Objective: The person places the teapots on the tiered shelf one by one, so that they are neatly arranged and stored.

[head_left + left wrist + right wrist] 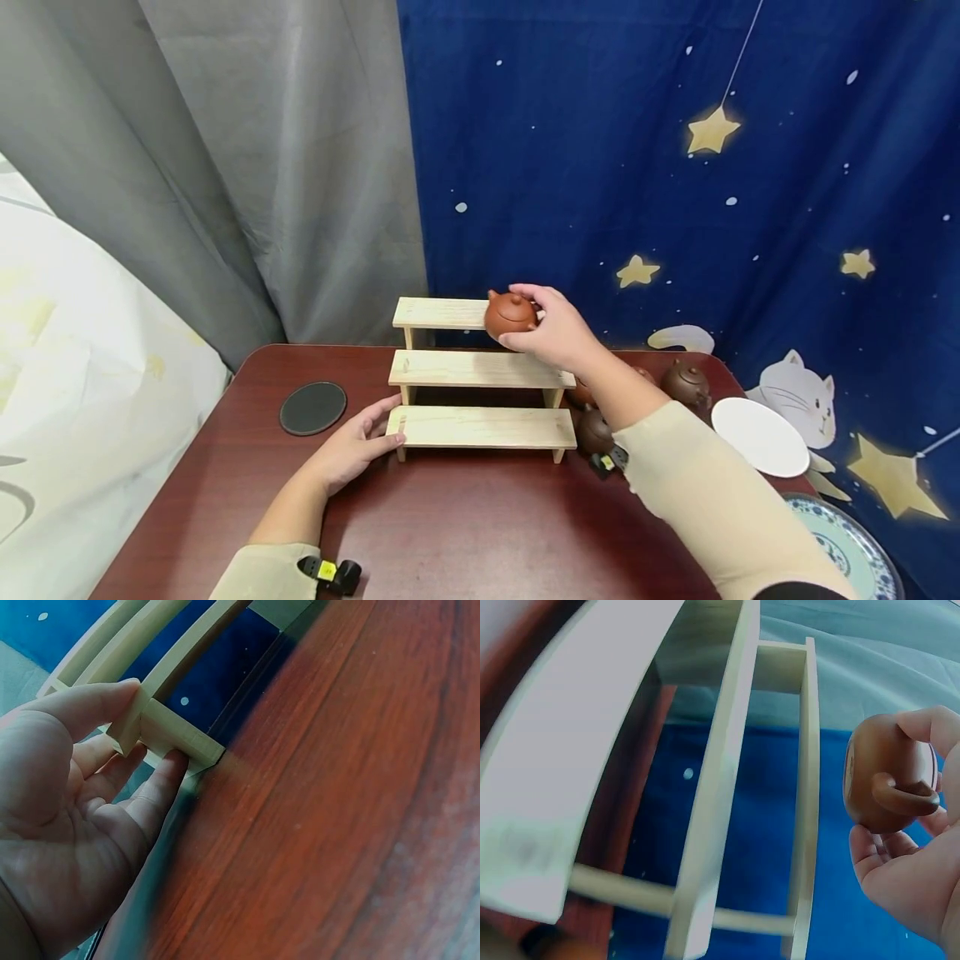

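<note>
A reddish-brown clay teapot (508, 317) is held by my right hand (557, 332), thumb and fingers around its body, in front of the right part of the top step. In the right wrist view the teapot (885, 776) shows apart from the top board, its curved handle toward the camera. The pale three-step wooden stand (480, 427) rests on the table. My left hand (351, 448) grips the left end of its lowest step. Seen from the left wrist, the thumb lies on the board and the fingers (161, 787) reach the side support (180, 735).
Dark brown teapots (595, 431) (686, 385) and partly hidden reddish ones stand right of the stand, behind my right arm. A white plate (761, 437) and a blue-patterned plate (885, 554) lie at the right. A black round coaster (312, 408) lies left on the table (465, 525).
</note>
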{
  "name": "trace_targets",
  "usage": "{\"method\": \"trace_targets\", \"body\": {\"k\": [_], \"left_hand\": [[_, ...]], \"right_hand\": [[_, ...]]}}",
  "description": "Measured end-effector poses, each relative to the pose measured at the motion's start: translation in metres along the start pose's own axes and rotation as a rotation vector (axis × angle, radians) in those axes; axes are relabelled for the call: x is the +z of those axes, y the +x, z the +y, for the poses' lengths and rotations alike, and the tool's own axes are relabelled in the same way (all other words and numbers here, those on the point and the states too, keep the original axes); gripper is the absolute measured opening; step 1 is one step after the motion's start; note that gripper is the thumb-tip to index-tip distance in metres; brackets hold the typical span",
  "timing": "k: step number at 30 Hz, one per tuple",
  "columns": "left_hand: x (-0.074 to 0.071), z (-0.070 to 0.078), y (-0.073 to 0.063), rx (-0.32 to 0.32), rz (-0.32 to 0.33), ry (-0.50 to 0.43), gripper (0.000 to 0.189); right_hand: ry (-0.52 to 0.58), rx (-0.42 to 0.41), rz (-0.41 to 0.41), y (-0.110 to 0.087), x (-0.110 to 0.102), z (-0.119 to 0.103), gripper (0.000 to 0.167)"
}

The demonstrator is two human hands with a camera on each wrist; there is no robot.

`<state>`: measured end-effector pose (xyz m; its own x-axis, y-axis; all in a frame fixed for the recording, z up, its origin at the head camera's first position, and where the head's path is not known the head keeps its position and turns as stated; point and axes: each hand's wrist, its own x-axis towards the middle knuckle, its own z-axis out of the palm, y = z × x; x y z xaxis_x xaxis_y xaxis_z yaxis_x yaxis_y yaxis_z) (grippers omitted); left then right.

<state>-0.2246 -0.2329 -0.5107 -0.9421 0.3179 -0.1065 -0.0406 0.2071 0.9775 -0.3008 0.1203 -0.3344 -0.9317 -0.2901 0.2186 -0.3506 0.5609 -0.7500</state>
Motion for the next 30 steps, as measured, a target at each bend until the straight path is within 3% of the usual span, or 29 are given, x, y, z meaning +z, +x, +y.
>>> {"method": "trace_targets", "body": {"k": [7,15,25,30], "left_hand": [[-0.001,-0.003,-0.001,0.004,0.002,0.015,0.081],[-0.003,-0.004,0.000,-0.005,0.005,0.006,0.081],[-0.003,-0.002,0.003,0.009,-0.013,-0.015,0.081],[-0.002,-0.001,0.003,0.006,-0.022,-0.014,0.080]], "right_hand": [[0.079,-0.005,-0.045,0.037,0.026,-0.017,0.087],[0.090,0.018,-0.059,0.065,0.047,-0.020,0.085],[0.137,0.053,-0.054,0.060,0.052,-0.016,0.091],[0.139,0.055,-0.025,0.044,0.043,-0.013,0.090]]}}
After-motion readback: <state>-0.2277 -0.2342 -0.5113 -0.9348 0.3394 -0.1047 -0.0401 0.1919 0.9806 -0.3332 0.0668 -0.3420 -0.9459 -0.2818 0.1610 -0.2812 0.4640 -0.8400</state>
